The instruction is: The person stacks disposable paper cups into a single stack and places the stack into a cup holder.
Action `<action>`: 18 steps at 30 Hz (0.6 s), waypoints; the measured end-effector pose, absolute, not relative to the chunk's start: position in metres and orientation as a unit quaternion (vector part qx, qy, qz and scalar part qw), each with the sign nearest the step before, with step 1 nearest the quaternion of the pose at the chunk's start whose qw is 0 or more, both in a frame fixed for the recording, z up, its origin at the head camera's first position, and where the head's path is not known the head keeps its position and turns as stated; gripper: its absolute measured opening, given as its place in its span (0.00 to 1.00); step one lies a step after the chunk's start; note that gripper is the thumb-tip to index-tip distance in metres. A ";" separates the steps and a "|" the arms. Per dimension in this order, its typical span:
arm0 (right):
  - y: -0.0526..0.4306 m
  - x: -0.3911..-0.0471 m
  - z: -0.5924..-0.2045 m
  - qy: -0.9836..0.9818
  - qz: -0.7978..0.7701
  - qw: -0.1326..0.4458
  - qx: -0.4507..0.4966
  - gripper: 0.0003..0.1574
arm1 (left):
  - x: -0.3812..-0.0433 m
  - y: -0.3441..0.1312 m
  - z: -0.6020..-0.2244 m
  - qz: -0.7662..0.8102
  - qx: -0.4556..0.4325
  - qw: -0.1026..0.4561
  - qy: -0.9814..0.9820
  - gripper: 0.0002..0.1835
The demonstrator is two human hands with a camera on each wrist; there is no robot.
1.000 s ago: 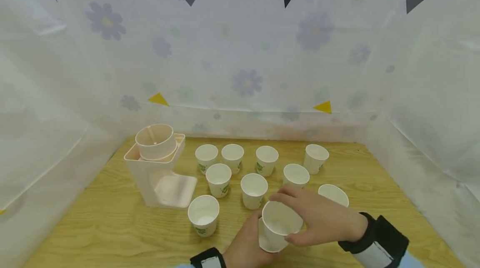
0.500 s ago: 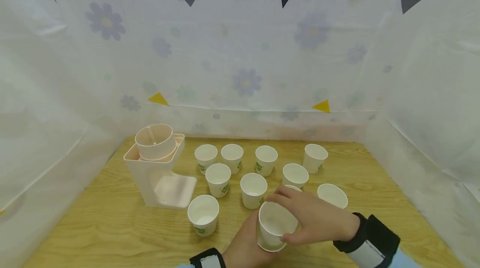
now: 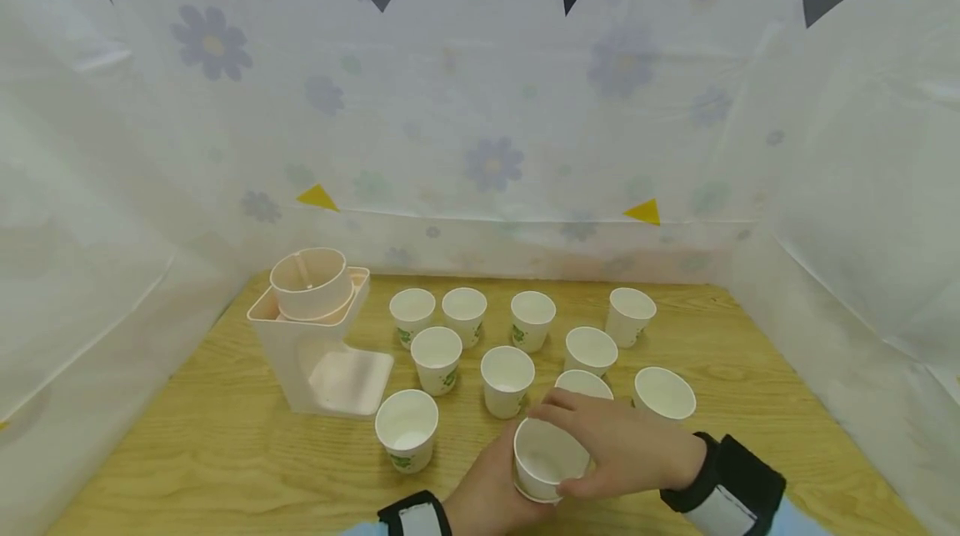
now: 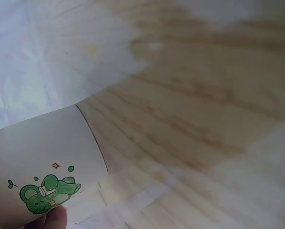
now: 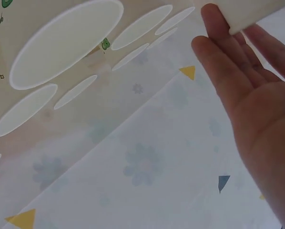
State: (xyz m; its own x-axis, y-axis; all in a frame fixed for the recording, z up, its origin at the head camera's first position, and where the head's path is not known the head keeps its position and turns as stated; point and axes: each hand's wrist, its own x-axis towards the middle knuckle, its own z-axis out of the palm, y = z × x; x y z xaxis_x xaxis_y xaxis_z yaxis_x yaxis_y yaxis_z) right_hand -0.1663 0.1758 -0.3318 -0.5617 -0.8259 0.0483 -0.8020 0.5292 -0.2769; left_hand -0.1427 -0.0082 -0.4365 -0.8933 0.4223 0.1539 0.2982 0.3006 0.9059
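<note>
Currently, from my remote seat, I'm seeing the left hand [image 3: 487, 486] gripping the lower cup [image 4: 37, 148] from its left, while the right hand [image 3: 626, 444], coming over from the right, is pinching the upper cup [image 3: 551, 453] across its mouth between thumb and fingers. The upper cup is sitting nested in the lower one, their long axes running nearly in line, with both hands equally close. The pair is occupying the near side of the table [image 3: 225, 469], right of middle, well short of its far edge
</note>
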 end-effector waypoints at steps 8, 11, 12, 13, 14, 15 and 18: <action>0.174 -0.171 -0.345 0.864 -0.146 0.036 -0.481 0.38 | -0.143 -0.007 -0.436 0.521 0.198 0.056 0.828 0.44; 0.173 -0.172 -0.348 0.867 -0.146 0.043 -0.475 0.39 | -0.143 -0.007 -0.435 0.528 0.201 0.053 0.823 0.44; 0.173 -0.173 -0.349 0.868 -0.147 0.048 -0.472 0.39 | -0.143 -0.007 -0.434 0.531 0.203 0.051 0.821 0.44; 0.173 -0.173 -0.349 0.869 -0.147 0.054 -0.469 0.40 | -0.143 -0.007 -0.435 0.533 0.207 0.048 0.819 0.45; 0.172 -0.173 -0.350 0.870 -0.148 0.059 -0.466 0.40 | -0.142 -0.008 -0.435 0.533 0.212 0.044 0.818 0.45; 0.172 -0.172 -0.351 0.870 -0.148 0.061 -0.466 0.41 | -0.142 -0.008 -0.435 0.534 0.215 0.041 0.816 0.45; 0.173 -0.172 -0.352 0.871 -0.149 0.066 -0.464 0.41 | -0.143 -0.009 -0.436 0.535 0.223 0.036 0.814 0.44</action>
State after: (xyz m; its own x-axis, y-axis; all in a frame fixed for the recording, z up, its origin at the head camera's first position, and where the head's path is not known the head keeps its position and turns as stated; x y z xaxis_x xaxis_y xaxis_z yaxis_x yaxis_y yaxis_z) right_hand -0.1721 0.1726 -0.3522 -0.5601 -0.8280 0.0241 -0.7889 0.5243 -0.3205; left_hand -0.1426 -0.0086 -0.4364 -0.8976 0.4027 0.1796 0.3248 0.3285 0.8869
